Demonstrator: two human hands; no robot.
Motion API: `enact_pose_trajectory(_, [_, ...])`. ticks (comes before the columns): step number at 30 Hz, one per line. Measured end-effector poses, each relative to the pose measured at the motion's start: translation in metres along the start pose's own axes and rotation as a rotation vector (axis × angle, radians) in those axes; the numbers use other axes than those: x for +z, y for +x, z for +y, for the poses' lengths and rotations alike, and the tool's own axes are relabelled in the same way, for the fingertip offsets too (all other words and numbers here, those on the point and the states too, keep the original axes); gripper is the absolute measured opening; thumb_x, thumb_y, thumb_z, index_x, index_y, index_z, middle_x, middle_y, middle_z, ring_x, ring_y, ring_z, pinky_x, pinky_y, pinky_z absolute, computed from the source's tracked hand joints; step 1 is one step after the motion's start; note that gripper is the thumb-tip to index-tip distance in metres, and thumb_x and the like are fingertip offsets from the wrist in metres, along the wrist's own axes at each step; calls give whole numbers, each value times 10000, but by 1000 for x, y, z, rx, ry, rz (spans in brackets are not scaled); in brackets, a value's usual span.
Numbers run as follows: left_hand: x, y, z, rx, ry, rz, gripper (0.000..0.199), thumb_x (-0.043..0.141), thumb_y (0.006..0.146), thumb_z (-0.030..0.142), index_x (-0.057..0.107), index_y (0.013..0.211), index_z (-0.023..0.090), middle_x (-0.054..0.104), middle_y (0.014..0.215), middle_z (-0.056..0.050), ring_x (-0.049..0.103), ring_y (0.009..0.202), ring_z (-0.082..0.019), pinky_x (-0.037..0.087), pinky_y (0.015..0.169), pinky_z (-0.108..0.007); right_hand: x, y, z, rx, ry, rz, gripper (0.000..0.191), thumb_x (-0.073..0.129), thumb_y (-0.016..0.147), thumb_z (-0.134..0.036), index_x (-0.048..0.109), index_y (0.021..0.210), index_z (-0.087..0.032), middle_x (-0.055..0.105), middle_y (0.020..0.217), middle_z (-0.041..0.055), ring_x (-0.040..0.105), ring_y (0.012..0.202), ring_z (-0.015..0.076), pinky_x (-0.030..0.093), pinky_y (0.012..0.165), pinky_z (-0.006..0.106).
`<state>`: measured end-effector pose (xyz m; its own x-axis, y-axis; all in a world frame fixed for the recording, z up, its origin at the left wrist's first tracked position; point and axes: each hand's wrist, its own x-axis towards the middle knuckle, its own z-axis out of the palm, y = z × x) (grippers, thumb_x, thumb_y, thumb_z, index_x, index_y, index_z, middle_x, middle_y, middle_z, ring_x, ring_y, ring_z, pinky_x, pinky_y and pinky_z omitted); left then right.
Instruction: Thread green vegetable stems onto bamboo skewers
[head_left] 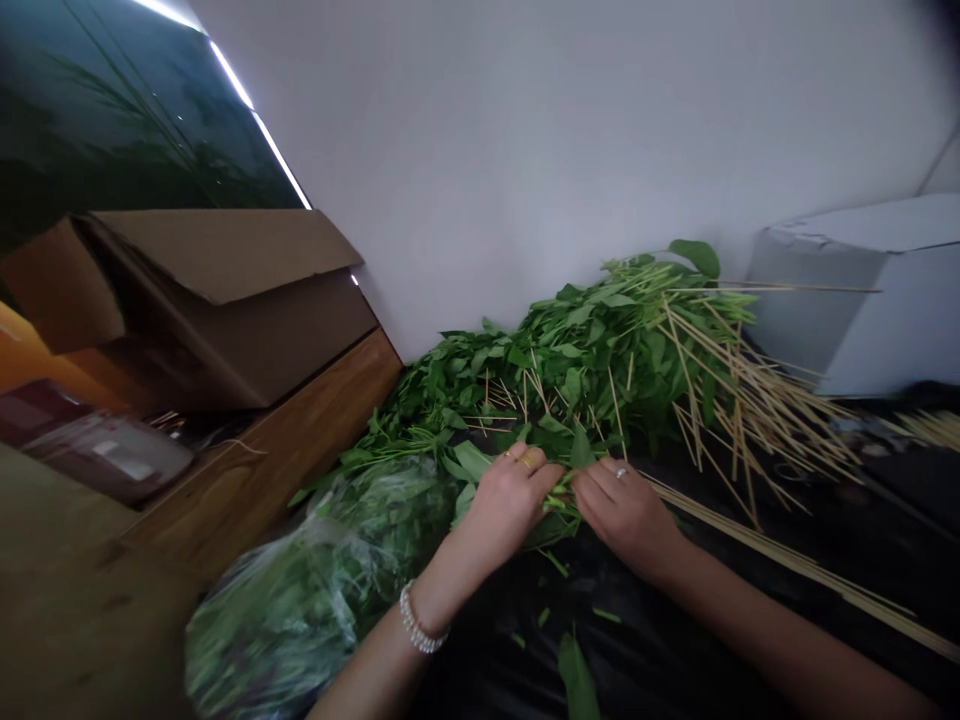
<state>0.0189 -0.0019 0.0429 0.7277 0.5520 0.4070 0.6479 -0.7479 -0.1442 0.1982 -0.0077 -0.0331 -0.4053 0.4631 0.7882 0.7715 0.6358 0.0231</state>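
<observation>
My left hand [510, 497], with a gold ring and a pearl bracelet [420, 620] at the wrist, is closed on leafy green stems [556, 495]. Close beside it, my right hand [628, 512], wearing a silver ring, pinches the same greens from the other side. A bundle of long wooden skewers [795, 562] runs from behind my right hand to the lower right; whether the fingers touch it is hidden. Below the hands, stem bits and a loose leaf [576, 678] lie on the black sheet [645, 650].
A heap of leafy greens [555, 345], with many skewers [772, 400] sticking out at right, lies along the white wall. A clear plastic bag of greens [300, 600] sits at left. An open cardboard box [247, 310] stands back left, a white box [862, 290] back right.
</observation>
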Motion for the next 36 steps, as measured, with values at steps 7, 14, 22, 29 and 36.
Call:
enact_pose_trajectory(7, [0,-3,0,1,-15,-37,245,442,899,79,657,939,189,591,838,-63,509,806,-207,443,710,-335,-5,6,-9,146,223,14,284,414,925,-158,508,662,-208,511,639,14,477,671,165,388,684,309])
enact_pose_trajectory(14, [-14,-9,-27,-325,-514,370,146,562,904,280,674,872,192,609,887,-50,570,874,-177,467,794,-311,3,4,-5,845,892,-33,193,432,869,-293,578,769,-217,633,656,0,565,564,152,414,511,258])
enact_pose_trajectory(22, [-33,-5,-88,-743,-744,1027,215,540,901,416,569,922,204,519,718,30,560,648,-123,470,662,-257,1,2,-5,780,842,-82,221,422,902,-347,582,813,-224,608,585,-29,586,553,155,441,577,275])
enact_pose_trajectory(29, [37,-9,-27,-219,-251,102,635,658,781,534,511,1311,216,583,1229,-135,524,1169,-287,406,993,-480,-3,0,-2,693,663,-14,213,413,928,-339,573,848,-224,591,576,-42,578,540,137,435,582,264])
enact_pose_trajectory(36, [60,-22,-12,-233,-534,-167,547,484,912,514,467,1386,241,493,1436,-122,379,1380,-267,308,1118,-514,-7,-3,-17,365,522,67,187,408,948,-225,596,945,-214,668,740,15,620,643,142,476,605,259])
